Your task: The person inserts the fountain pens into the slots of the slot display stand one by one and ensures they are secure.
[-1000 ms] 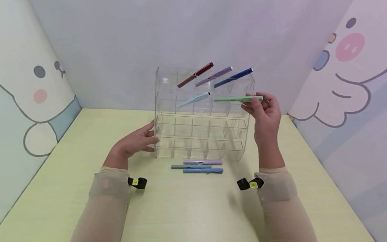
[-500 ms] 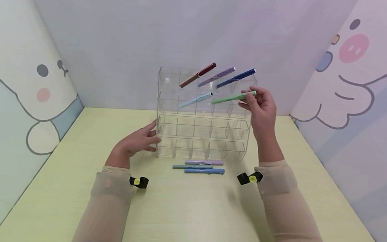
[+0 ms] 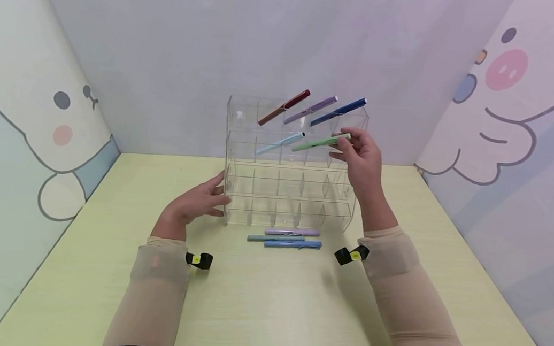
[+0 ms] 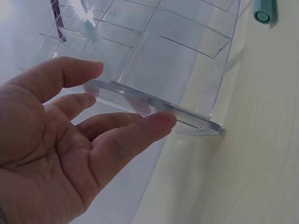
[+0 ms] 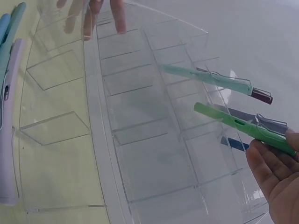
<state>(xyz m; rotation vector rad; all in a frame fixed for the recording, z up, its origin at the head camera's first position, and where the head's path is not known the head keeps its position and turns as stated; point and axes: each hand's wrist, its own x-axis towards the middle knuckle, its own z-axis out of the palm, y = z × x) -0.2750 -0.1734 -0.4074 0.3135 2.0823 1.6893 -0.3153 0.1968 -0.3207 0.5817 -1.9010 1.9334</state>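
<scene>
My right hand (image 3: 367, 160) pinches the capped end of a green pen (image 3: 314, 143) between thumb and fingers. The pen slants across the second tier of a clear acrylic rack (image 3: 225, 148), its far end toward the left, beside a light blue pen (image 3: 281, 142) lying in that tier. My left hand (image 3: 196, 202) holds the rack's left side panel near the bottom, with thumb and fingers at its edge in the left wrist view. Along the top tier rest a dark red pen (image 3: 283, 107), a purple pen (image 3: 311, 109) and a dark blue pen (image 3: 339, 112).
Before the rack on the pale wood table (image 3: 268, 301) lie a lilac pen (image 3: 292, 231), a grey-green pen (image 3: 274, 239) and a blue pen (image 3: 293, 244). Walls with cartoon animals stand at both sides, and a plain grey wall (image 3: 286, 39) closes the back.
My right hand has brought the green pen leftward over the second tier, and the pen has tilted, its far end now lower. My left hand stays at the rack's side.
</scene>
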